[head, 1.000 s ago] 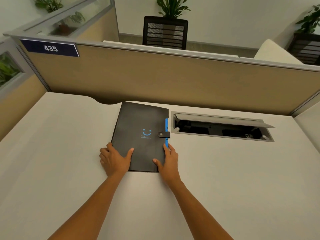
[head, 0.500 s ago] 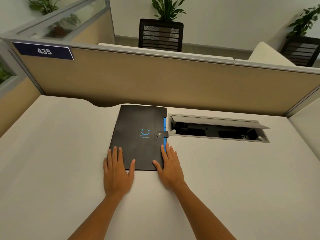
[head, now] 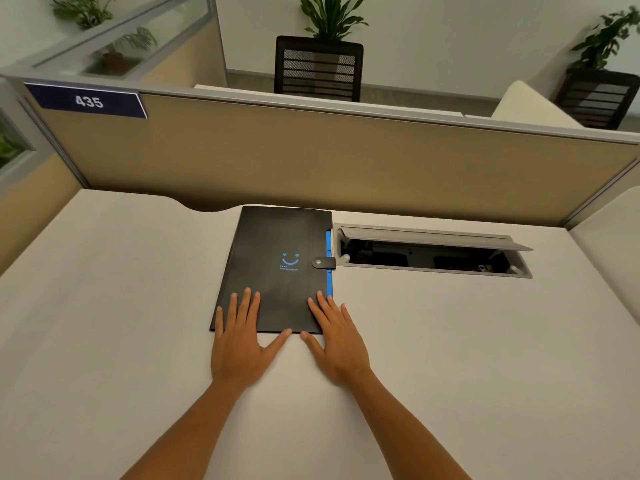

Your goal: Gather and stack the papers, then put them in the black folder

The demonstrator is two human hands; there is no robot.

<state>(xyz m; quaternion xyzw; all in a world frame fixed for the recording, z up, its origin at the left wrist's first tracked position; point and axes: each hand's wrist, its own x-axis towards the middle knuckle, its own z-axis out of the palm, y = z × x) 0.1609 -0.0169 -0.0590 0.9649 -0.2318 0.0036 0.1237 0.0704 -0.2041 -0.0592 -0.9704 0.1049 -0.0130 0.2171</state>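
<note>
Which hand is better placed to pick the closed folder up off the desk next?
Right, probably. The right hand lies flat at the black folder's near right corner, by the blue edge and snap tab, where it opens. The left hand only presses the near left corner.

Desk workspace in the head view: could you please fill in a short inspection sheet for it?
Surface: off-white desk, bare around the folder.
Job's things: black folder lies flat and closed, snap tab fastened, blue edge showing along its right side; no loose papers seen.
Clutter: nothing seen.
Hands: left hand and right hand are flat, fingers spread, fingertips on the folder's near corners.
Cables: nothing seen; the cable hatch to the right of the folder stands open, its inside dark.
Surroundings: beige partition labelled 435, chairs and plants beyond.
</note>
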